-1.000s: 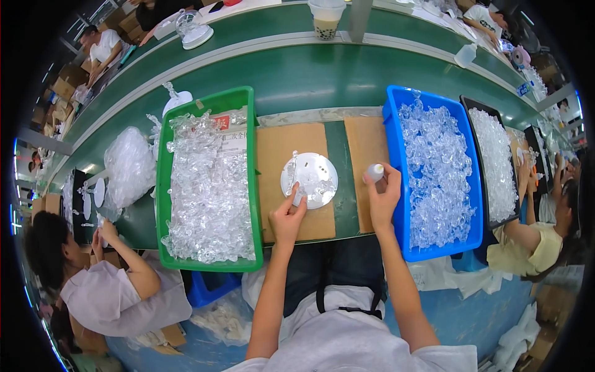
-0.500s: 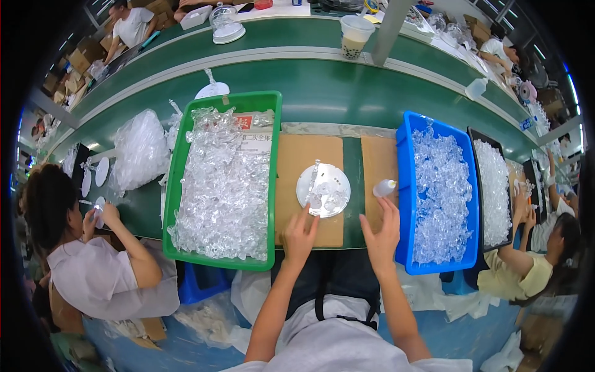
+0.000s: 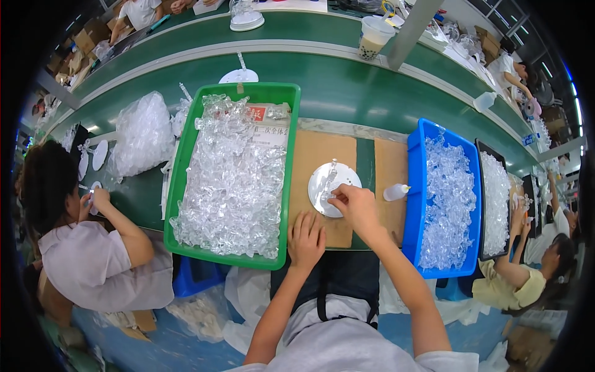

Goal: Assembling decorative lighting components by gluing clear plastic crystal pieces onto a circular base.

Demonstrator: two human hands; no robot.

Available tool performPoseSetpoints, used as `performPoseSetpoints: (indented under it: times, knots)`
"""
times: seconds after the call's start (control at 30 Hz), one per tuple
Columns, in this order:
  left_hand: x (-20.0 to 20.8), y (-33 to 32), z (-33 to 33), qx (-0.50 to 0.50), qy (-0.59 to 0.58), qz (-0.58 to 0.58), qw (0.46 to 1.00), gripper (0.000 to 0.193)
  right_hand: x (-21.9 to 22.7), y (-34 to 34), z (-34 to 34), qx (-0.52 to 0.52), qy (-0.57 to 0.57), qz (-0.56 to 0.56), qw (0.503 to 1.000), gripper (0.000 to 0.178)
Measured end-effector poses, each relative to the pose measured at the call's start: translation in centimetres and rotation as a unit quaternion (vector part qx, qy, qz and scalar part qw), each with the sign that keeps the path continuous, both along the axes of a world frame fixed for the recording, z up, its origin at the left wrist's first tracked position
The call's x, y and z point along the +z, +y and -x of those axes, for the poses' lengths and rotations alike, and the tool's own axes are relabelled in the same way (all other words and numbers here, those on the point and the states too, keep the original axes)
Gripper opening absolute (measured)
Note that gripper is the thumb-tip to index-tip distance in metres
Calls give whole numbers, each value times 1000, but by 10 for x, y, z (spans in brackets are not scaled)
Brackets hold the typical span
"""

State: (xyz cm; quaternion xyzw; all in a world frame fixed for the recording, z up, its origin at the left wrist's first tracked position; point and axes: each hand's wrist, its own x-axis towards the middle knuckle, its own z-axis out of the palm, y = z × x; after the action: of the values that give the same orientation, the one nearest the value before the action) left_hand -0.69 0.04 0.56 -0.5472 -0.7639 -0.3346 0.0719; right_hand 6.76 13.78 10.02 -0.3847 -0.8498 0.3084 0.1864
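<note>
A round, shiny white disc [image 3: 318, 184] lies on brown cardboard in front of me, with a slim clear stem [image 3: 333, 168] and small clear plastic pieces on it. Over the disc's right side, my right hand [image 3: 359, 211] is closed, its thumb and fingertips pinching at a small clear piece that they largely cover. My left hand [image 3: 307, 239] rests palm down on the cardboard just below the disc, fingers stretched out and holding nothing. To the right, a small white squeeze bottle [image 3: 395, 193] with a pale tip lies apart from both hands.
A green tray [image 3: 294, 142] heaped with clear plastic parts is at left; a blue tray [image 3: 416, 186] and a black tray [image 3: 481, 186] with more stand at right. A drink cup [image 3: 375, 38] sits on the shelf behind. People work on both sides.
My right hand has left the squeeze bottle's side and moved left onto the disc, closing into a pinch. The left hand has drawn back from the disc's edge. The view has shifted slightly.
</note>
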Motion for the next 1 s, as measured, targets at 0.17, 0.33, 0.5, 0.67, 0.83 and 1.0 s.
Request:
performPoseSetpoints:
  times: [0.17, 0.33, 0.5, 0.67, 0.83, 1.0]
  knots:
    - [-2, 6, 0, -3, -1, -5, 1000, 34, 4, 6, 0, 11, -7, 16, 1000, 16]
    - [-5, 3, 6, -3, 4, -16, 1000, 32, 66, 21, 4, 52, -113, -128, 984, 31]
    - [-8, 4, 1, -4, 5, -11, 1000, 32, 47, 87, 32, 393, -138, -295, 860, 24]
    - [-10, -2, 1, 14, 37, -7, 999, 32, 62, 191, 56, 298, -272, -232, 885, 24]
    - [-8, 5, -6, 8, 58, -3, 998, 32, 47, 336, 67, 29, -176, -503, 846, 48]
    - [-7, -5, -2, 25, 69, 35, 997, 33, 21, 257, 221, 33, -37, -221, 974, 62]
